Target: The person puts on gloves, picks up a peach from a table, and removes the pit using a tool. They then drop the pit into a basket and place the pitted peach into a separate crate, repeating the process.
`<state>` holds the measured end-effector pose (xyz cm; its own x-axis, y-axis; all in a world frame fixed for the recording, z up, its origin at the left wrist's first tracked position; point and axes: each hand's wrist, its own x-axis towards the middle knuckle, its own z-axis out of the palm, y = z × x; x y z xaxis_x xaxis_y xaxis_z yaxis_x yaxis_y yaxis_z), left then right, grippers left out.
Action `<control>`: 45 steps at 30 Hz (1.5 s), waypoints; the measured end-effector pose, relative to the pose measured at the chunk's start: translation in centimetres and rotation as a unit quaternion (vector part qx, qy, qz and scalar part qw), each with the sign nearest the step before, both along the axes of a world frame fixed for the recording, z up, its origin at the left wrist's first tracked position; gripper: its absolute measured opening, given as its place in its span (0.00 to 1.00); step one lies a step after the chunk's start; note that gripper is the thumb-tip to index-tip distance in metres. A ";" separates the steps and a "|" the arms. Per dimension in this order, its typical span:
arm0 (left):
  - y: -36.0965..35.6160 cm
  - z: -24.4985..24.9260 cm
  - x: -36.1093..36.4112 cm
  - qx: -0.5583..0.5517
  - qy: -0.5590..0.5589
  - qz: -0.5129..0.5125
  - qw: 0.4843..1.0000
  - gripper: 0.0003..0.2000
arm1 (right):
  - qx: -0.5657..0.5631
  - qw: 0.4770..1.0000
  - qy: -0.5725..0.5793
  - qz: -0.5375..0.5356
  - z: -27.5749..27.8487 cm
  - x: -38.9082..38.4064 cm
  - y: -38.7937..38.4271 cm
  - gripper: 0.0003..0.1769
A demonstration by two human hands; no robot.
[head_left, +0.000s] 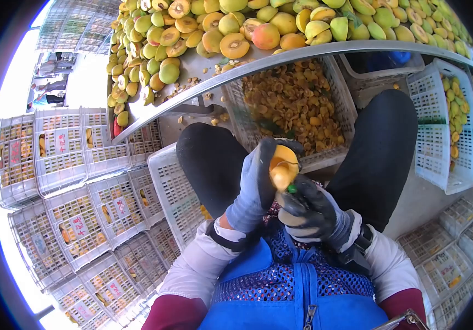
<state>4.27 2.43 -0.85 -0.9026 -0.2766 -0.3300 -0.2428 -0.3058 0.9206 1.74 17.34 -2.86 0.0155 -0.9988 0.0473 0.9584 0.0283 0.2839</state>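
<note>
Both my hands wear grey gloves and meet in front of my chest. My left hand [257, 179] is closed around a cut peach [285, 158] with orange-yellow flesh, its hollow facing up. My right hand [309, 212] is curled just below the fruit, gripping a small tool with a green part [291, 188]. A thin curved metal edge seems to lie across the peach; most of the tool is hidden by my fingers. Beyond my hands, between my knees, stands a crate [316, 163] full of brownish-orange peelings or scraps.
A metal-edged table [203, 82] ahead bears many whole and halved peaches [234, 45]. Stacked crates [77, 225] of fruit rise at left, more [451, 258] at lower right. A white crate [165, 184] stands by my left leg; another [429, 148] holds fruit at right.
</note>
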 end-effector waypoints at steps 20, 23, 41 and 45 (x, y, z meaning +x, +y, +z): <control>-21.0 4.9 2.8 -0.718 -0.305 -0.001 0.625 0.15 | 0.318 0.942 0.108 -0.018 -4.7 -4.0 -1.7 0.24; -21.9 4.8 -4.9 -0.718 -0.217 0.042 0.660 0.21 | 0.361 0.919 0.156 -0.017 -4.2 -4.2 -2.4 0.22; -6.4 2.7 -4.6 -0.042 -0.044 -0.050 0.997 0.17 | 0.335 0.784 0.476 -0.217 -0.8 -3.8 -3.0 0.22; -4.2 0.6 -2.7 0.015 -0.052 0.023 0.998 0.21 | 0.345 0.540 0.749 -0.169 0.9 -4.3 -2.7 0.23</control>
